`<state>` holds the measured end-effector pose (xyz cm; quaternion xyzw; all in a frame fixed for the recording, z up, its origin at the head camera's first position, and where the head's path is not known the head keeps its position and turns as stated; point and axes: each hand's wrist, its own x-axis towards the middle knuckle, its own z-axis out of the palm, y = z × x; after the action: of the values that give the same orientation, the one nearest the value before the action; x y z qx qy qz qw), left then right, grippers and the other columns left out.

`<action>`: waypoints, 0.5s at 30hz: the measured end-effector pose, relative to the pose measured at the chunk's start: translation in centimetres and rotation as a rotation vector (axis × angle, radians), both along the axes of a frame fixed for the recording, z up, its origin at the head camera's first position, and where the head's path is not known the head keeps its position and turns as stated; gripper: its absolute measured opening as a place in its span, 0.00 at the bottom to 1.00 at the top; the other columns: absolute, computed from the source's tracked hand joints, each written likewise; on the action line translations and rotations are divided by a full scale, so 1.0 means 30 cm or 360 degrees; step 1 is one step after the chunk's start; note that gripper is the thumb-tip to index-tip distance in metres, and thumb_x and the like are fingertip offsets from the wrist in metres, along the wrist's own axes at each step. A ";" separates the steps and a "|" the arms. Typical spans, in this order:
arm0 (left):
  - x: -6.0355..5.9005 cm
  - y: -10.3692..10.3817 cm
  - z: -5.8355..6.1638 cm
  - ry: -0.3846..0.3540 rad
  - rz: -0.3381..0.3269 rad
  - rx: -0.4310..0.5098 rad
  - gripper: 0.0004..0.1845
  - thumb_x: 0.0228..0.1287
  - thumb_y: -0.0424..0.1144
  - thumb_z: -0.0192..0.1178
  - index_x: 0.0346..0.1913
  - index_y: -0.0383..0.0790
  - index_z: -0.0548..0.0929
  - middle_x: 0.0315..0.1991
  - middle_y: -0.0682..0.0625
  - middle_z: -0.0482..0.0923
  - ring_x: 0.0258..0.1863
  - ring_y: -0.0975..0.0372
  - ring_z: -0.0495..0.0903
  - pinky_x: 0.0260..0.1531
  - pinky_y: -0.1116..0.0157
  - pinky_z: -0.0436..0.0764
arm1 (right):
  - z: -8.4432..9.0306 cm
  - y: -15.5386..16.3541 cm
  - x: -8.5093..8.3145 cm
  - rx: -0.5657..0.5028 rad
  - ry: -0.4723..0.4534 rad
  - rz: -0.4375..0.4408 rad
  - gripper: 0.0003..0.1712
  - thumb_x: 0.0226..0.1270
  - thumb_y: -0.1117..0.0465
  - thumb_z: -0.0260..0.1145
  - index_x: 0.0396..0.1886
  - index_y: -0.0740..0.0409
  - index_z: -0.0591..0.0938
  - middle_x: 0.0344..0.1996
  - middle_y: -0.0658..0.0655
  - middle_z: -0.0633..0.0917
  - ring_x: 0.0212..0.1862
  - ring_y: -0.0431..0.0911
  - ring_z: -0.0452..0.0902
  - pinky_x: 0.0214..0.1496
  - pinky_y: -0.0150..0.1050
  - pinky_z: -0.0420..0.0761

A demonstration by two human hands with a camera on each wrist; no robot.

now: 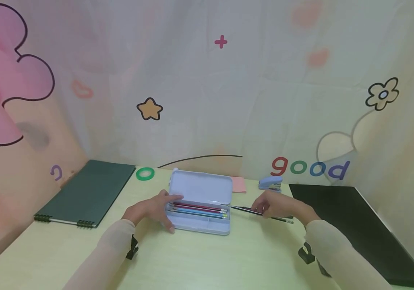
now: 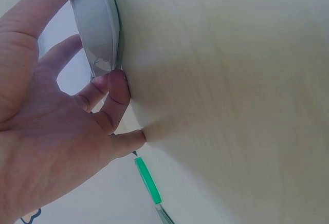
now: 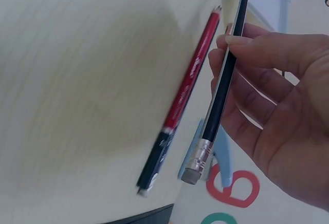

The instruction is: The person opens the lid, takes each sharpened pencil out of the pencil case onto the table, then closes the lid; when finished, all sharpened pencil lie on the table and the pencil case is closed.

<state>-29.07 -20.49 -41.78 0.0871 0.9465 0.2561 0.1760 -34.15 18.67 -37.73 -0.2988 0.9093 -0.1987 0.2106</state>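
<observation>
Pale blue plastic makes up the pencil case, which lies open in the middle of the light wooden table, its lid tipped up at the back. Inside the tray lie thin pencils side by side, red, blue and green ones, all long and smooth. The left hand rests at the left end of the case; its fingers are nearly straight, and in the left wrist view the thumb and fingertips press on the rounded, shiny edge. The right hand is just to the right of the case and pinches a black pencil between thumb and curled fingers. That pencil is thin and glossy, with a silver metal band and a grey rubber at the back end, and its point is aimed at the case. A red and black pencil lies flat on the table just beside it, not held. To do this well, I think the left hand should hold the case firmly so it does not slide on the smooth table, and the right hand should keep the black pencil level and in line with the others, so it slips in flat beside them. Farther off are a green notebook with wire rings, a ring of green tape, a pink pad, a small blue stapler and a flat black folder.
</observation>
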 end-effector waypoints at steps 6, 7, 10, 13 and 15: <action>0.006 0.002 0.010 0.0001 -0.0006 0.0003 0.54 0.42 0.48 0.82 0.75 0.58 0.65 0.60 0.43 0.62 0.63 0.48 0.64 0.64 0.42 0.71 | -0.022 0.054 0.019 -0.0006 0.0089 -0.0012 0.16 0.58 0.74 0.70 0.45 0.57 0.88 0.38 0.50 0.87 0.39 0.43 0.78 0.49 0.41 0.83; 0.006 0.002 0.010 0.0002 -0.0006 0.0001 0.54 0.42 0.48 0.82 0.75 0.58 0.65 0.60 0.43 0.62 0.63 0.48 0.64 0.64 0.42 0.71 | -0.026 0.061 0.020 -0.0006 0.0111 -0.0006 0.16 0.58 0.75 0.70 0.44 0.56 0.88 0.37 0.50 0.87 0.38 0.43 0.78 0.49 0.41 0.83; 0.006 0.001 0.009 0.0003 -0.0003 -0.0003 0.54 0.42 0.48 0.82 0.75 0.59 0.65 0.61 0.43 0.62 0.64 0.48 0.64 0.64 0.41 0.71 | -0.043 0.077 0.023 -0.0008 0.0166 -0.0020 0.15 0.58 0.75 0.69 0.43 0.55 0.88 0.36 0.49 0.87 0.37 0.43 0.77 0.49 0.42 0.82; 0.007 0.001 0.008 0.0003 0.0001 0.0002 0.54 0.42 0.48 0.82 0.75 0.59 0.65 0.61 0.43 0.62 0.64 0.48 0.64 0.63 0.41 0.71 | -0.061 0.083 0.027 0.0003 0.0242 -0.0019 0.16 0.58 0.75 0.68 0.43 0.56 0.88 0.35 0.49 0.86 0.36 0.43 0.76 0.48 0.42 0.82; 0.007 0.001 0.008 0.0000 0.0002 0.0005 0.54 0.42 0.48 0.82 0.75 0.59 0.65 0.62 0.43 0.62 0.64 0.47 0.64 0.63 0.40 0.71 | -0.074 0.085 0.031 0.0012 0.0282 -0.0037 0.16 0.59 0.76 0.68 0.43 0.56 0.88 0.34 0.49 0.86 0.37 0.43 0.76 0.48 0.42 0.82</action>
<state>-28.85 -20.46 -41.55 0.0867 0.9461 0.2577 0.1757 -33.22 21.22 -39.96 -0.3040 0.9285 -0.1704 0.1281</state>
